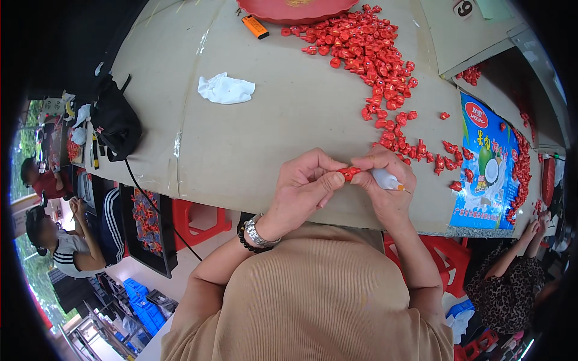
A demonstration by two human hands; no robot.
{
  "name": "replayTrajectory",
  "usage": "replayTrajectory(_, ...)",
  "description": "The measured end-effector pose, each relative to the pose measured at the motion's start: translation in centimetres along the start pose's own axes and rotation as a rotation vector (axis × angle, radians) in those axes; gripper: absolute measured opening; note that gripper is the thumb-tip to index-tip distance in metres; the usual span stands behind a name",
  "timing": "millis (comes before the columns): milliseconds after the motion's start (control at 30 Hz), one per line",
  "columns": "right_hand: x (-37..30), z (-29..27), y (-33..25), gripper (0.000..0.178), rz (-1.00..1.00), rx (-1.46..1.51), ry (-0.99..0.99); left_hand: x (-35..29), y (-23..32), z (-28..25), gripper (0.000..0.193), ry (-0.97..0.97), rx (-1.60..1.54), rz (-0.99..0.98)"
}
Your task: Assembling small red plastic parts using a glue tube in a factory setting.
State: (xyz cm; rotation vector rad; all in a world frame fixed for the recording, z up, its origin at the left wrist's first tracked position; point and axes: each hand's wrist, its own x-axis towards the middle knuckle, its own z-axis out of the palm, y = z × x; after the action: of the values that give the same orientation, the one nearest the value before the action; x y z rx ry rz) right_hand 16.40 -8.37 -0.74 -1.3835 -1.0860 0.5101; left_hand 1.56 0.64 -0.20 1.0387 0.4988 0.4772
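Observation:
A small glossy red moulded piece is pinched between the fingertips of both my hands, just over the table's near edge. My left hand grips its left end, with thumb and fingers closed. At the other end, my right hand pinches the piece. Tucked in that same hand is a small white squeeze bottle with an orange part and a thin tip pointing right. Many similar red pieces lie in a loose pile beyond my right hand, trailing down toward it.
A red tray and an orange lighter lie at the far side. A crumpled white cloth rests left of centre, a black bag at the left edge. A blue printed sheet lies right. Other people sit on both sides.

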Motion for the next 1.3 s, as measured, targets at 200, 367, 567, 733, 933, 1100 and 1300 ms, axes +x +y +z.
replayTrajectory(200, -0.6, 0.5, 1.1, 0.019, -0.029, -0.019, 0.002, 0.0, -0.1, -0.3, 0.008, 0.023, 0.075, -0.029)
replayTrajectory(367, 0.1, 0.2, 0.4, 0.019, -0.073, -0.004, -0.051, -0.2, -0.4, -0.4, 0.007, 0.034, 0.079, -0.024)
replayTrajectory(567, -0.2, 0.1, 1.3, 0.018, -0.125, 0.068, -0.022, 0.4, -0.3, 0.3, 0.011, 0.056, 0.118, 0.006)
replayTrajectory(733, -0.2, 0.1, 1.2, 0.014, -0.122, 0.101, -0.028, 0.4, -0.2, 0.3, 0.015, 0.059, 0.153, 0.008)
replayTrajectory(933, -0.3, 0.2, 1.3, 0.012, -0.124, 0.114, -0.006, 0.3, -0.4, 0.5, 0.015, 0.075, 0.156, 0.004)
replayTrajectory(1100, -0.2, 0.4, 1.7, 0.019, -0.159, 0.07, 0.02, 0.3, -0.3, 0.4, 0.016, 0.072, 0.158, 0.02)
replayTrajectory(1300, -0.1, 0.3, 1.5, 0.015, -0.155, 0.06, 0.012, 0.5, -0.6, 0.5, 0.017, 0.078, 0.182, 0.042)
